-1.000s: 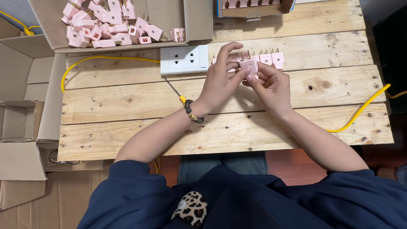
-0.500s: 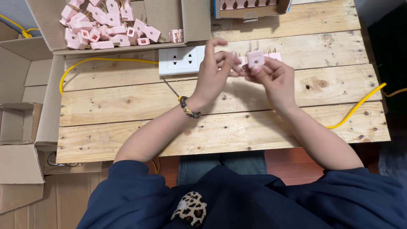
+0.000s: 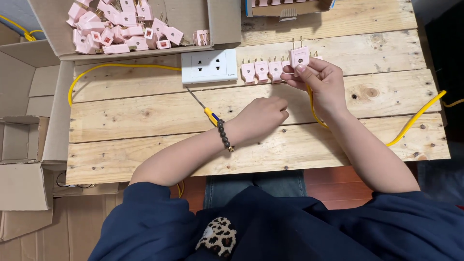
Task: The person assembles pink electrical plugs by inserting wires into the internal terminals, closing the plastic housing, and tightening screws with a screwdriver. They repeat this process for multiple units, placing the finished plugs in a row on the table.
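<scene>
Beside the white socket (image 3: 209, 66), right hand (image 3: 323, 82) pinches a pink plug (image 3: 299, 57).

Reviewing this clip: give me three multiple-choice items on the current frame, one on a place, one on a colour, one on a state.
1. Where is the white socket plate?
A. on the wooden table
B. inside the cardboard box
C. on the floor

2. What colour is the plug in the right hand?
A. blue
B. pink
C. green

3. How is the left hand?
A. raised, holding a plug
B. inside the box
C. lowered onto the table

Key: 1 A, it lies flat on the planks; 2 B, its body is pink; 3 C, it rests closed beside the screwdriver.
</scene>
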